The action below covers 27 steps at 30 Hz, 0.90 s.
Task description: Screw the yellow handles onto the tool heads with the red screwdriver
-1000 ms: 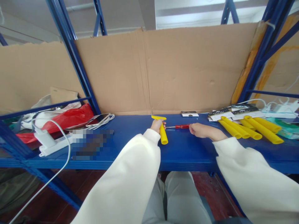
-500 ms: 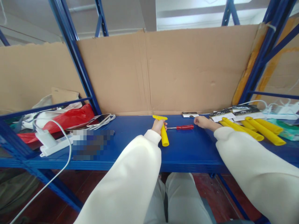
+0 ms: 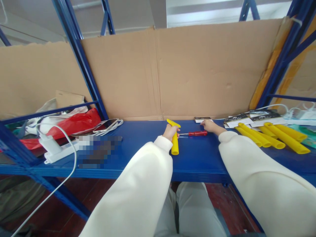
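Note:
My left hand (image 3: 169, 132) is closed around a yellow T-shaped tool (image 3: 175, 144) with a tubular handle and a short crosspiece at its far end. The handle points toward me. Just to its right, a screwdriver (image 3: 197, 133) with a red handle has its metal shaft pointing at my left hand. Beyond the screwdriver, my right hand (image 3: 209, 125) has its fingers drawn together by the front edge of a small black-and-white packet (image 3: 202, 119). Whatever those fingertips may hold is too small to make out.
Several yellow tubes (image 3: 274, 143) and black-and-white packets (image 3: 238, 120) lie at the right of the blue shelf (image 3: 145, 154). A white power strip (image 3: 59, 153), cables and a red bag (image 3: 74, 126) are at the left. Cardboard (image 3: 209, 72) closes off the back.
My right hand has moved slightly left, with its fingertips now in front of the small packet. The yellow tool has tilted a little in my left hand, and the view has shifted slightly.

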Tool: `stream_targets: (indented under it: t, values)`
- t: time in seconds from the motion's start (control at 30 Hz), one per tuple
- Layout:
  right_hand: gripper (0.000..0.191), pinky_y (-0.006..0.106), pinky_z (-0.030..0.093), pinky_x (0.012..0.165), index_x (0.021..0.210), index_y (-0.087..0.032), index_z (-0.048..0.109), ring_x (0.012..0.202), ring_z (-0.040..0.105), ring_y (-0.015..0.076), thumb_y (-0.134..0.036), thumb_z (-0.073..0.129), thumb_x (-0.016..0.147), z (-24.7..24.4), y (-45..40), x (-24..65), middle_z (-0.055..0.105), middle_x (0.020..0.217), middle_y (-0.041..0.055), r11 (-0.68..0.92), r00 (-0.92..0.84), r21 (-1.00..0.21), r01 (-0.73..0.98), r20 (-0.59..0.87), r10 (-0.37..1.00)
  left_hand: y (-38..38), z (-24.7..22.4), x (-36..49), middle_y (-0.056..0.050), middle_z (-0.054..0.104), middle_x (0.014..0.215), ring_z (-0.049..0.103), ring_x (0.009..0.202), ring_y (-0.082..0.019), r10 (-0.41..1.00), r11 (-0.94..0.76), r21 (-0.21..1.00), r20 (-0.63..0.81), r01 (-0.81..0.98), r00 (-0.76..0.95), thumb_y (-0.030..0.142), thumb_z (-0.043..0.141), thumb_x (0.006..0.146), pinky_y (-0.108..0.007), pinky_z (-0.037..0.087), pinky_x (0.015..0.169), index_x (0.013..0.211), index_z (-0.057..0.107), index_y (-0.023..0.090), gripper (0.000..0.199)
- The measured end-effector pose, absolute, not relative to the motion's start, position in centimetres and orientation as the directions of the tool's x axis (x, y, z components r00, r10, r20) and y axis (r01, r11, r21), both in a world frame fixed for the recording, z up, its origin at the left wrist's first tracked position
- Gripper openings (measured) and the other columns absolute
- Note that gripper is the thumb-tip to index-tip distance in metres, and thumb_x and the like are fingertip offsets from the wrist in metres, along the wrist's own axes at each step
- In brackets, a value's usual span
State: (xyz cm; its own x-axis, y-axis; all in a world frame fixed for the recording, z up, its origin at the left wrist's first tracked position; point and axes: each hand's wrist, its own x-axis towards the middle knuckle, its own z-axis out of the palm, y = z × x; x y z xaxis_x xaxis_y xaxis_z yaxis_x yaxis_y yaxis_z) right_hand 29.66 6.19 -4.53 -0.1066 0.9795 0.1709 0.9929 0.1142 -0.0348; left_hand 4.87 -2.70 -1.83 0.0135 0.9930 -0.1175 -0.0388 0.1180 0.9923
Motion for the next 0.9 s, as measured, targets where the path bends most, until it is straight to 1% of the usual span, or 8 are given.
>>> stream_targets:
  t: [0.07,0.13,0.2,0.27,0.37,0.47,0.77,0.9]
  values:
    - [0.051,0.027,0.049,0.100,0.127,-0.016,0.075,0.121,0.066,0.0227,-0.002,0.051,0.084,-4.7,6.0,29.9,0.072,0.131,0.0132,0.092,-0.090,-0.003,0.996,0.178,0.980,-2.6,-1.9,4.8,0.005,0.054,0.068,0.040,0.039,-0.006,0.993,0.115,0.993,-0.114,-0.036,0.011,0.004,0.048,0.094,-0.022,0.033,0.041,0.107,0.053,0.014,0.018]
    - [0.052,0.035,0.049,0.102,0.129,-0.020,0.074,0.126,0.063,0.0264,-0.006,0.052,0.084,-4.7,5.7,30.0,0.069,0.136,0.0133,0.039,-0.044,0.031,0.999,0.192,0.980,-2.5,-2.0,4.8,0.005,0.054,0.068,0.042,0.039,-0.007,0.994,0.110,0.993,-0.110,-0.032,0.006,0.004,0.048,0.092,-0.023,0.035,0.042,0.109,0.054,0.014,0.020]
    - [0.051,0.044,0.047,0.104,0.129,-0.022,0.074,0.131,0.058,0.0302,-0.009,0.050,0.085,-4.6,5.3,29.9,0.066,0.139,0.0149,-0.011,-0.002,0.066,0.998,0.192,0.981,-2.5,-2.0,4.7,0.004,0.055,0.068,0.043,0.039,-0.007,0.994,0.107,0.994,-0.108,-0.030,-0.002,0.004,0.049,0.091,-0.023,0.036,0.043,0.110,0.054,0.014,0.021]
    - [0.049,0.050,0.045,0.106,0.126,-0.022,0.075,0.133,0.055,0.0317,-0.010,0.047,0.087,-4.5,4.9,29.8,0.066,0.138,0.0160,-0.036,0.019,0.094,0.995,0.176,0.984,-2.5,-2.0,4.7,0.005,0.054,0.067,0.043,0.039,-0.007,0.994,0.107,0.994,-0.107,-0.028,-0.009,0.004,0.049,0.091,-0.023,0.036,0.042,0.109,0.054,0.014,0.021]
    - [0.047,0.049,0.043,0.106,0.121,-0.022,0.076,0.132,0.054,0.0308,-0.011,0.044,0.089,-4.1,4.5,29.8,0.067,0.136,0.0153,-0.064,0.049,0.091,0.994,0.163,0.985,-2.5,-1.9,4.7,0.005,0.054,0.067,0.042,0.038,-0.006,0.994,0.107,0.994,-0.107,-0.030,-0.010,0.003,0.048,0.091,-0.022,0.034,0.040,0.106,0.053,0.015,0.020]
    - [0.048,0.049,0.042,0.106,0.124,-0.021,0.075,0.132,0.054,0.0306,-0.012,0.044,0.090,-3.9,4.1,29.9,0.066,0.138,0.0156,-0.091,0.081,0.056,0.994,0.166,0.983,-2.4,-2.0,4.7,0.005,0.054,0.066,0.042,0.037,-0.006,0.995,0.100,0.994,-0.101,-0.033,-0.005,0.002,0.048,0.091,-0.021,0.034,0.039,0.104,0.052,0.016,0.020]
    - [0.049,0.053,0.041,0.110,0.130,-0.022,0.073,0.136,0.051,0.0330,-0.012,0.045,0.091,-3.7,3.6,30.5,0.062,0.143,0.0170,-0.095,0.091,0.018,0.995,0.168,0.982,-2.3,-2.1,4.5,0.005,0.056,0.071,0.043,0.039,-0.007,0.993,0.117,0.993,-0.117,0.018,-0.013,0.004,0.049,0.092,-0.022,0.038,0.043,0.113,0.051,0.016,0.025]
    - [0.050,0.055,0.039,0.112,0.132,-0.024,0.073,0.137,0.050,0.0343,-0.013,0.047,0.090,-3.6,3.6,31.6,0.060,0.144,0.0165,-0.119,0.127,-0.050,0.992,0.222,0.967,-2.2,-2.2,4.5,0.004,0.057,0.072,0.045,0.041,-0.007,0.992,0.127,0.991,-0.126,0.050,-0.017,0.006,0.052,0.093,-0.023,0.041,0.045,0.116,0.051,0.018,0.026]
